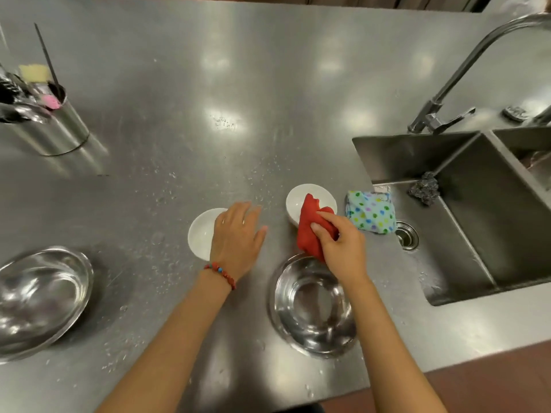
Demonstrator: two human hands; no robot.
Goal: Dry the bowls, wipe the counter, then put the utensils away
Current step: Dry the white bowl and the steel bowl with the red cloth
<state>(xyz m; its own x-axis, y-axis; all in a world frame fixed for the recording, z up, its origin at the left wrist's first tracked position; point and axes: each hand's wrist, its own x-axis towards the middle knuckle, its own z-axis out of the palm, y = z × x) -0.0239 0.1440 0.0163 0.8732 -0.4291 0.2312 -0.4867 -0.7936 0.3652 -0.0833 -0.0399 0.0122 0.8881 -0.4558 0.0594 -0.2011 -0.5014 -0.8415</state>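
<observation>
Bowls come in two kinds: two small white ceramic bowls (298, 201) at frame centre, hard, breakable and slick while wet, best cupped around the rim; and two light steel bowls (313, 305) at lower centre and lower left. The left hand (235, 236) hovers open-fingered over the left white bowl (201, 234). The right hand (340, 242) grips a soft red cloth (310, 225) draped into the right one. Droplets speckle the steel surface (179, 129).

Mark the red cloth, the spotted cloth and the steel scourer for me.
red cloth (310, 231), head view, its middle fold.
spotted cloth (371, 215), head view, its top face.
steel scourer (424, 188), head view, its centre.
</observation>
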